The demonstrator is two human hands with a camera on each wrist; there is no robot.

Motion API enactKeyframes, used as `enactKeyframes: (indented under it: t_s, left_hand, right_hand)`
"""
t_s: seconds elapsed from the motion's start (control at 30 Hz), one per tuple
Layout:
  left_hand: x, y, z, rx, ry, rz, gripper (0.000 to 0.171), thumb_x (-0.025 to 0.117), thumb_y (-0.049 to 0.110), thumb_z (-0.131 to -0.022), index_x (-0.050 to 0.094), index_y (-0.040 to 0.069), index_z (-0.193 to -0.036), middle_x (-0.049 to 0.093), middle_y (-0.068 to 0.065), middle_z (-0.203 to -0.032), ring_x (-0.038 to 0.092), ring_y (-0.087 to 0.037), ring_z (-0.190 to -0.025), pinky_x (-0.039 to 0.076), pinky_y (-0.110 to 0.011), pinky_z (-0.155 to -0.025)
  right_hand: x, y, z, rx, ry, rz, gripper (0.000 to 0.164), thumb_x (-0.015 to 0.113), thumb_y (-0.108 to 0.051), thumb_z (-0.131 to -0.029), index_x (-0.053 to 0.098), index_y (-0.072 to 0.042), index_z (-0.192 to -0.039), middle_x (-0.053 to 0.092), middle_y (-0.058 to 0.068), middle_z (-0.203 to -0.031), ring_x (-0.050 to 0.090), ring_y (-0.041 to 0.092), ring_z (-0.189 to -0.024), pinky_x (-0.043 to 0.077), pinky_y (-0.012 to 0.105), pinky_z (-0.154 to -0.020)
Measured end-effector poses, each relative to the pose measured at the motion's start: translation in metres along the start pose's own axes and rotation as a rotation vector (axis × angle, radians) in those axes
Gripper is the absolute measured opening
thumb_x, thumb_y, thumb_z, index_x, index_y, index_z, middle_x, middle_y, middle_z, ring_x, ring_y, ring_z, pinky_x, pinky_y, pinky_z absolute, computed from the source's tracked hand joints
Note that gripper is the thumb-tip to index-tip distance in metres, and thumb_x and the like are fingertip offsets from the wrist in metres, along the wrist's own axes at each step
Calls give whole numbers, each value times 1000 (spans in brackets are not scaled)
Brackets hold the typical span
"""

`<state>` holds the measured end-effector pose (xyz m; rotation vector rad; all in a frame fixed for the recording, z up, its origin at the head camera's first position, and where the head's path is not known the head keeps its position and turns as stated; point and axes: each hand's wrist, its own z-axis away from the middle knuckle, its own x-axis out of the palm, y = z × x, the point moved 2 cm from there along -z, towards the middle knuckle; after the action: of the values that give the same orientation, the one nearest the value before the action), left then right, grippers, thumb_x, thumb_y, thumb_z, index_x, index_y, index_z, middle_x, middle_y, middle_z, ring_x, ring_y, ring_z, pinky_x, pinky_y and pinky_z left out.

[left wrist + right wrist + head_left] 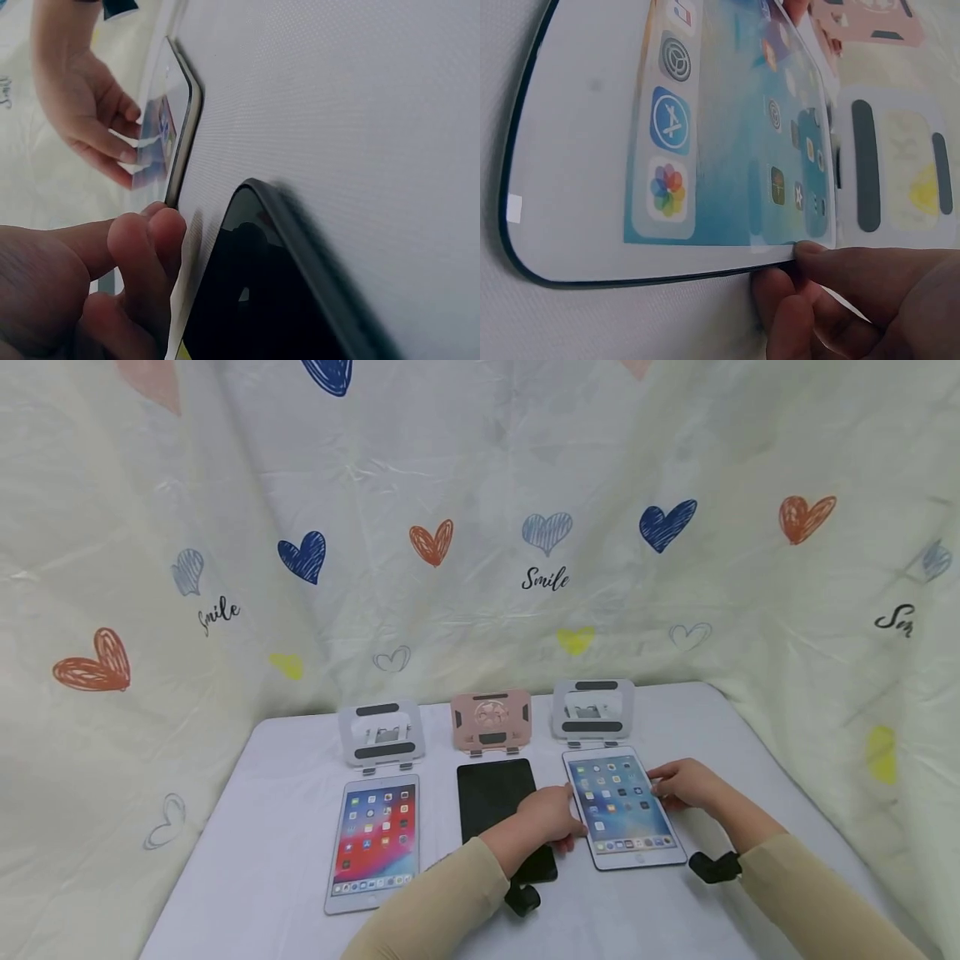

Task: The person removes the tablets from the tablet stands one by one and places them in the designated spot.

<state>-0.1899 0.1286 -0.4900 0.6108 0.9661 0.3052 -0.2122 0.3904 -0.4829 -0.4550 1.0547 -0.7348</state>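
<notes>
A white tablet [619,806] with a blue home screen lies at the right of the row, gripped by its two long sides. My right hand [690,783] pinches its right edge; in the right wrist view the thumb [832,259] is on top and the other fingers are curled at the underside. My left hand [551,817] holds the left edge, reaching across a black tablet [491,793] with a dark screen. In the left wrist view the curled fingers [142,247] meet the white tablet's rim [191,112].
Another white tablet [378,835] with a red and blue screen lies at the left. Behind the tablets stand a grey stand [382,731], a pink stand [492,720] and a second grey stand [592,710]. A heart-printed curtain [480,610] hangs behind the white table [262,827].
</notes>
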Motion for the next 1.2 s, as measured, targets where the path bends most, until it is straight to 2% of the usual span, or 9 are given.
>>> enactKeyframes:
  t_s: [0.2,0.47,0.7,1.03,1.2]
  left_hand:
    - [0,0,3,-8,-5,22,75,78,31,-87,42,24,-152,63,-2,-56,60,-15,-45,45,-26,-50]
    - [-1,-4,4,-17,-8,92,76,79,27,-86,41,23,-152,64,-4,-57,61,-16,-46,47,-26,-49]
    - [3,-6,6,-36,-18,152,78,80,26,-85,41,25,-153,65,-4,-59,61,-17,-47,46,-27,-48]
    - [5,0,11,-35,-19,141,78,79,26,-86,40,25,-153,65,-4,-58,61,-16,-46,45,-26,-48]
    - [7,6,11,-23,-1,61,76,78,29,-86,41,24,-152,64,-1,-58,59,-16,-49,43,-27,-53]
  right_hand:
    - [0,2,1,0,-9,6,42,66,-6,-90,60,9,-128,64,11,-90,61,21,-69,53,32,-65]
    - [-1,8,-2,-29,-18,52,46,72,-13,-88,61,3,-131,59,9,-80,56,22,-64,47,32,-59]
    - [-1,20,-3,-48,-29,56,53,75,-21,-87,60,-1,-134,56,8,-79,52,21,-62,45,30,-57]
    - [-3,27,5,-45,-21,39,54,75,-24,-88,59,-3,-136,55,8,-77,53,21,-62,43,29,-55]
    - [-4,30,7,-43,-23,31,55,74,-23,-89,58,-2,-137,57,8,-76,53,21,-61,41,29,-54]
